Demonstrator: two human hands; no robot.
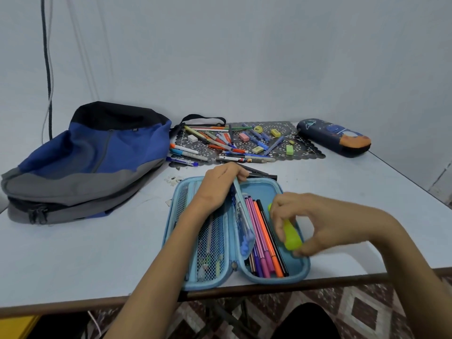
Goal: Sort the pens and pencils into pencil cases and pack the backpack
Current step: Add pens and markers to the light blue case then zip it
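Observation:
A light-blue pencil case [300,270] lies open at the table's front edge. Several coloured felt pens [265,243] lie in its right half. My left hand [220,184] grips the case's middle divider flap [238,192] at its top and holds it up. My right hand [308,223] pinches a yellow-green highlighter [291,236] over the right half of the case. Behind the case, a pile of loose pens, pencils and erasers [227,143] lies on a dark lace mat [308,150]. A blue and grey backpack [83,162] lies on the left.
A dark space-print pencil case [335,138] lies zipped at the back right. Black pens [261,173] lie just behind the open case. The table's front edge [330,281] runs right under the case. A wall stands close behind.

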